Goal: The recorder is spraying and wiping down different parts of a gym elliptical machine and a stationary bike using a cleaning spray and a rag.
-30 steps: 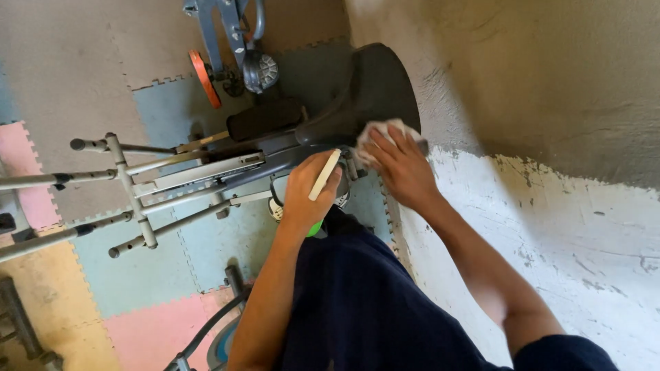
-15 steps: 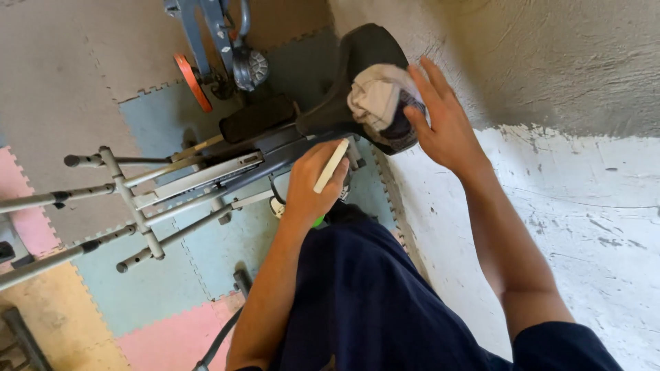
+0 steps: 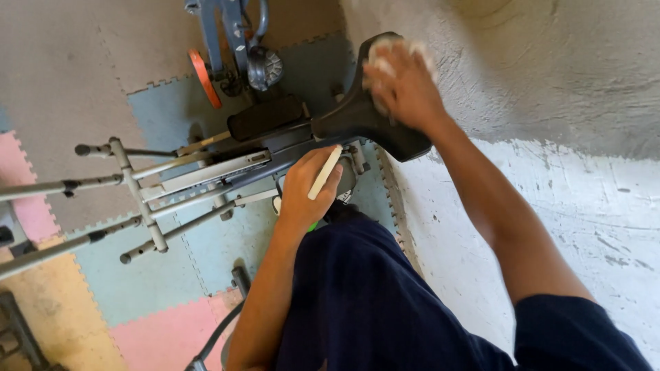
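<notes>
Cloth (image 3: 395, 51) pressed on saddle (image 3: 371, 113) by right hand (image 3: 405, 86), arm outstretched.

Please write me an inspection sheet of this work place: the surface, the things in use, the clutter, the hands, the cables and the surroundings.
Surface: foam floor mats in grey, blue, pink and yellow.
Things in use: black saddle of an exercise machine; pale cloth; cream stick.
Clutter: grey metal bars; orange disc.
Hands: right hand presses the cloth on the saddle; left hand holds the stick, grip closed.
Cables: nothing seen.
Surroundings: rough plaster wall, white paint flaking lower down.
</notes>
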